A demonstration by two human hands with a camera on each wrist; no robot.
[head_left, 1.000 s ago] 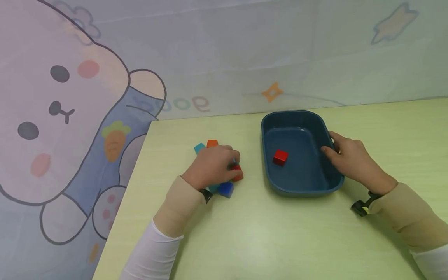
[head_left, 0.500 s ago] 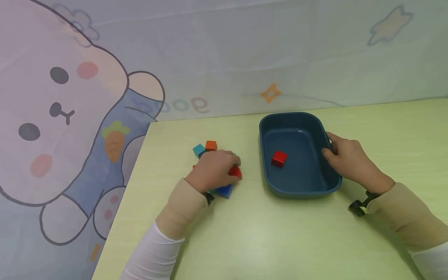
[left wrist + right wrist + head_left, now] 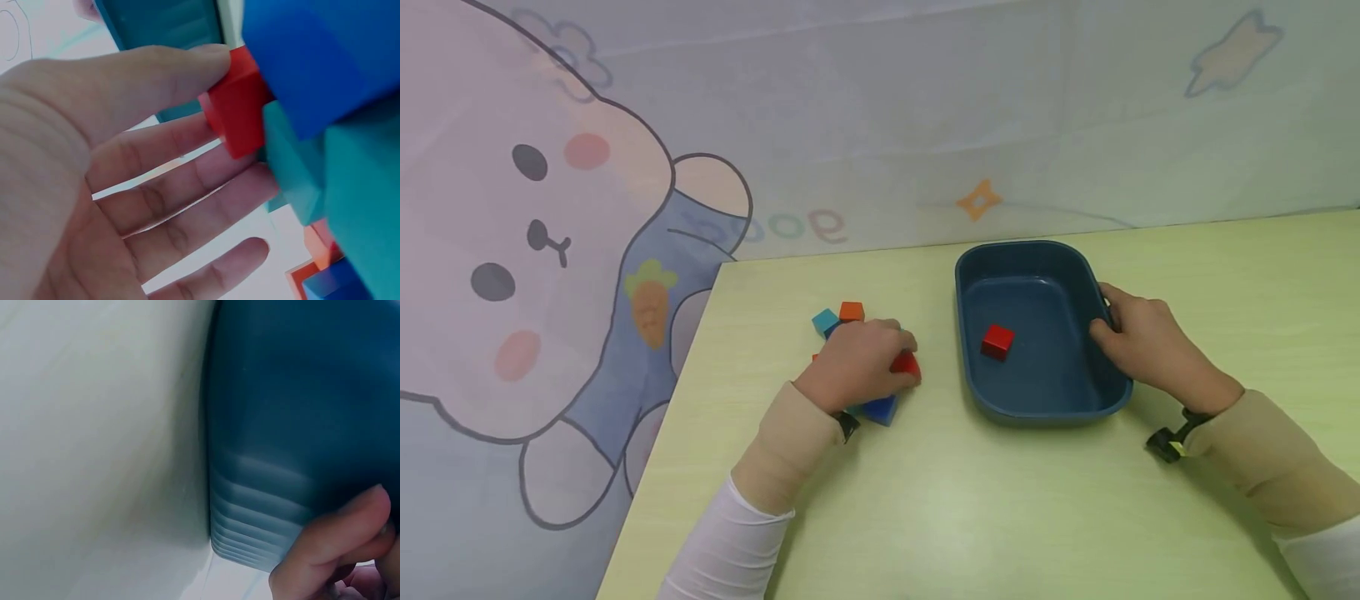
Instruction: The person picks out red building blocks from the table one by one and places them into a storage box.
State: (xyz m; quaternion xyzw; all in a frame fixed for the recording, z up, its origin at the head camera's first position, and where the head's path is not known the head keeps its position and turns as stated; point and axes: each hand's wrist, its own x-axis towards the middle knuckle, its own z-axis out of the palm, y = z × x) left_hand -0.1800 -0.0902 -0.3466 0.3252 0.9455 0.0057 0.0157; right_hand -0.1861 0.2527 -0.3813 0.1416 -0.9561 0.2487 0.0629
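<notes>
My left hand (image 3: 857,358) reaches over a cluster of small coloured blocks on the table and pinches a red block (image 3: 240,103) between thumb and fingers. Against that block, in the left wrist view, lie a blue block (image 3: 312,56) and teal blocks (image 3: 359,194). My right hand (image 3: 1157,342) grips the right rim of a dark blue rectangular bin (image 3: 1045,387), thumb over the inside edge. One red cube (image 3: 997,342) lies in the bin, near its left wall. The hand hides part of the cluster in the head view.
At the cluster's far side sit an orange cube (image 3: 852,311) and a light blue cube (image 3: 825,322). The pale yellow table (image 3: 970,508) ends at the left by a cartoon-printed cloth (image 3: 880,117), which also hangs behind it.
My left hand has shifted slightly over the cluster, showing more of the orange and light blue cubes and covering more of the blue block. The right hand keeps its grip on the bin.
</notes>
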